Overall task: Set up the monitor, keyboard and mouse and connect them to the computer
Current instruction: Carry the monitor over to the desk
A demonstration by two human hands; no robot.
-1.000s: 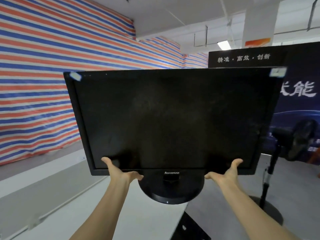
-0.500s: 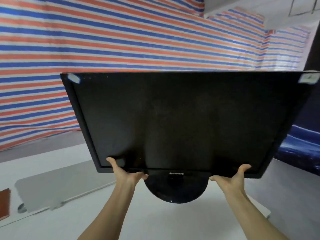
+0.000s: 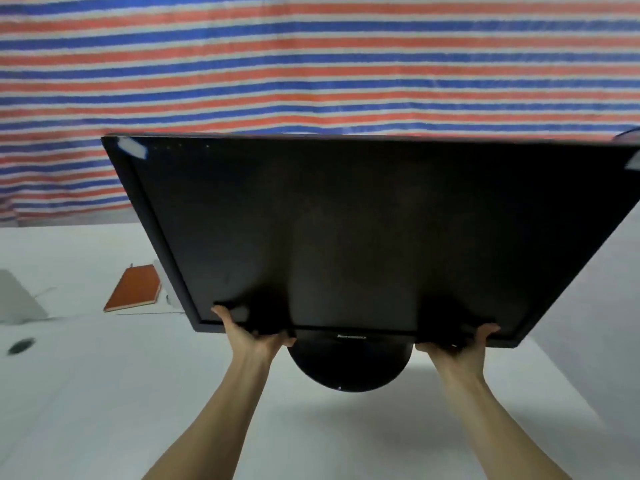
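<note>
Monitor (image 3: 346, 230) hangs in the air above the white worktop (image 3: 104, 393), screen toward me, its round base (image 3: 349, 367) clear of the surface. My left hand (image 3: 251, 336) grips the bottom bezel left of the stand, thumb on the screen face and fingers wrapped under the edge. My right hand (image 3: 457, 348) grips the same edge right of the stand, thumb up on the front. I cannot see the fingers behind the panel.

Both holds sit low while most of the weight stands above them, so I judge the panel could tip forward or back if either wrist slackens. Thumbs pressing on the glass may smear it or slip. An orange notebook (image 3: 133, 287) lies on the worktop near the left corner of the monitor; a drift that way could catch it. Setting the base down tilted could leave it rocking. Any trailing cable is hidden from me.
</note>
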